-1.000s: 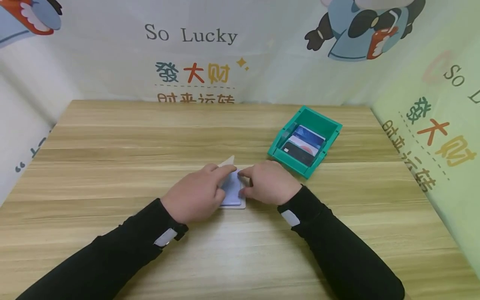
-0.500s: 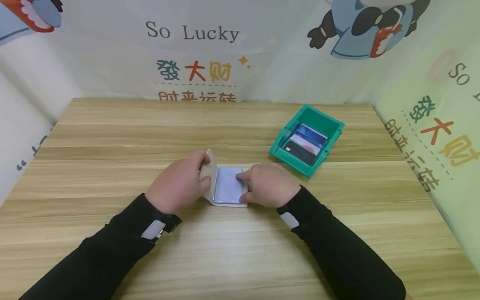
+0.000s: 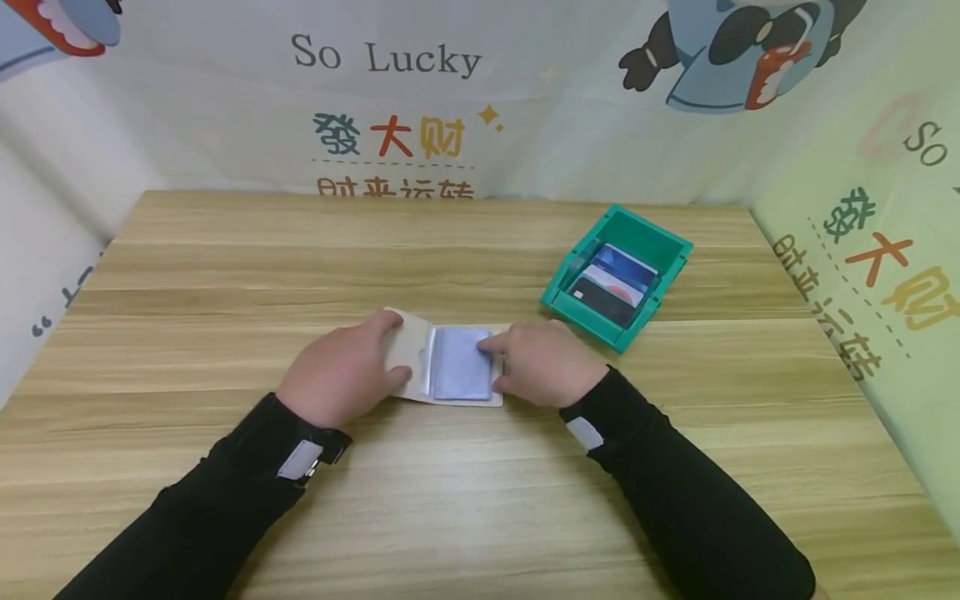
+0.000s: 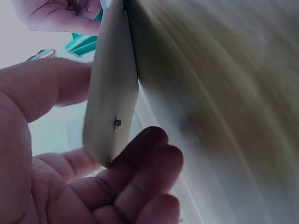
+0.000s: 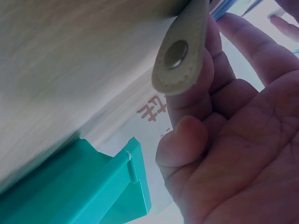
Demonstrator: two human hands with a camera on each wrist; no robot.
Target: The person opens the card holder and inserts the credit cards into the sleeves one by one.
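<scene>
A cream card holder [image 3: 411, 337] lies spread open on the table in the head view, with clear bluish plastic sleeves [image 3: 461, 367] on its right half. My left hand [image 3: 337, 371] pinches the left cover, thumb and fingers on either side of it. That cover [image 4: 110, 93] stands tilted off the wood in the left wrist view, a small metal stud on its outer face. My right hand [image 3: 553, 360] grips the right edge, index finger over the sleeves. Beside its fingers in the right wrist view, a strap [image 5: 166, 79] with a round metal snap sticks out.
A green bin [image 3: 551, 302] stands behind my right hand, holding several cards [image 3: 621, 265], dark, white and blue. The wooden table [image 3: 465, 500] meets printed cloth walls [image 3: 547, 150] at the back and sides.
My left hand has moved left, swinging the cover from upright over the sleeves to spread out at the left. The sleeves are now uncovered. My right hand has stayed at the right edge.
</scene>
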